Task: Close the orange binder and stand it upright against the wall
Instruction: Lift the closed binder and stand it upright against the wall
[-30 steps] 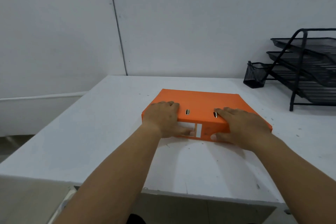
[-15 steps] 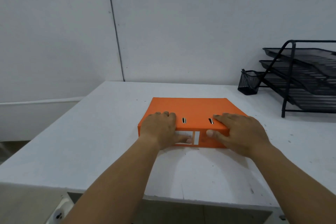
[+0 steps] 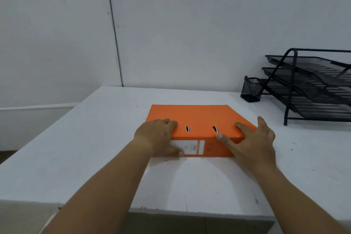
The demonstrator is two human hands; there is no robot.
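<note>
The orange binder [image 3: 197,118] lies flat and closed on the white table [image 3: 95,138], its labelled spine facing me. My left hand [image 3: 157,136] grips the spine's left end, fingers on the cover and thumb low on the spine. At the right end, my right hand [image 3: 250,138] holds the corner, thumb across the spine and fingers spread on the cover and side. The white wall [image 3: 190,34] rises behind the table's far edge.
A black mesh pen cup [image 3: 250,90] and a black tiered mesh letter tray [image 3: 311,85] stand at the back right against the wall. The table's near edge runs just below my forearms. A wall seam [image 3: 114,30] rises above the table's back left corner.
The view has tilted, so the binder sits lower in frame. My right hand has shifted from the top of the cover to the binder's right corner, fingers spread wider. The left hand keeps its hold.
</note>
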